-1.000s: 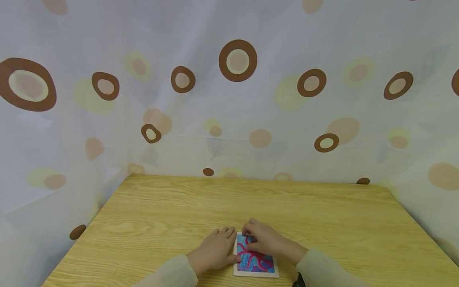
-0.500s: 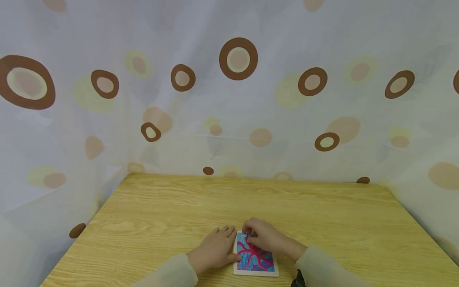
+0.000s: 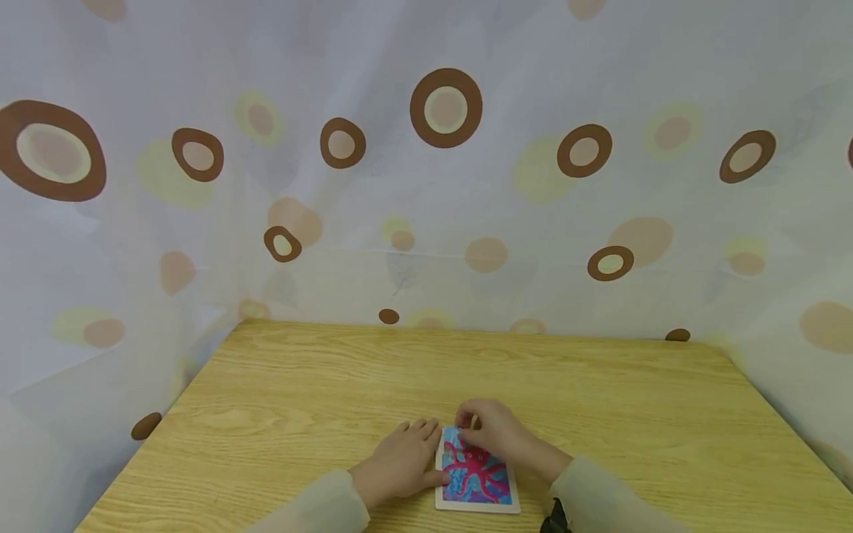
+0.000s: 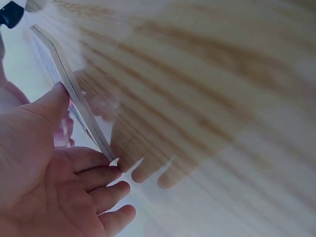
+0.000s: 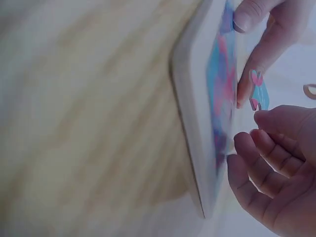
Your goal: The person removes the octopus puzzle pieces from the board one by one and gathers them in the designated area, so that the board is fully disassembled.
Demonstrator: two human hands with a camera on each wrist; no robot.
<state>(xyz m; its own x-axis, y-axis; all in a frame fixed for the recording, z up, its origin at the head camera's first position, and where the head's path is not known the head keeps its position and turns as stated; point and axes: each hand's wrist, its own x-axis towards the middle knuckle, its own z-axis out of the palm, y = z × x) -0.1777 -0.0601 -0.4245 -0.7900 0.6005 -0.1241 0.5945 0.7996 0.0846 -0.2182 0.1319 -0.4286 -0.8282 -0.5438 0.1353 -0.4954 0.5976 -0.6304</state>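
**Right hand (image 3: 498, 437) edging toward the far end of the picture board (image 3: 476, 508), uncovering the printed octopus (image 3: 476, 466)**

Compared with a second ago, the right hand is reaching slightly farther up, while the left hand (image 3: 402, 459) is keeping its place. The picture board is lying flat on the desk (image 3: 300, 392), between the two hands. Right fingertips are curling close together, apparently pinching a small pink-and-blue piece (image 5: 259, 91) that is standing on edge, seemingly clear of the board; the opposing digit is not showing. Left fingers are extending beside the board's left edge, enclosing nothing, the thumb resting on its rim.

Chief hazard, by judgement: the fingertips are holding the piece only by one end, so a slight roll could be sending it down onto board or desk. Should the left thumb be easing off, the board could be sliding or turning under any push from the right. Because the right hand is covering the far corner, a snagged or misaligned piece could be going unnoticed.
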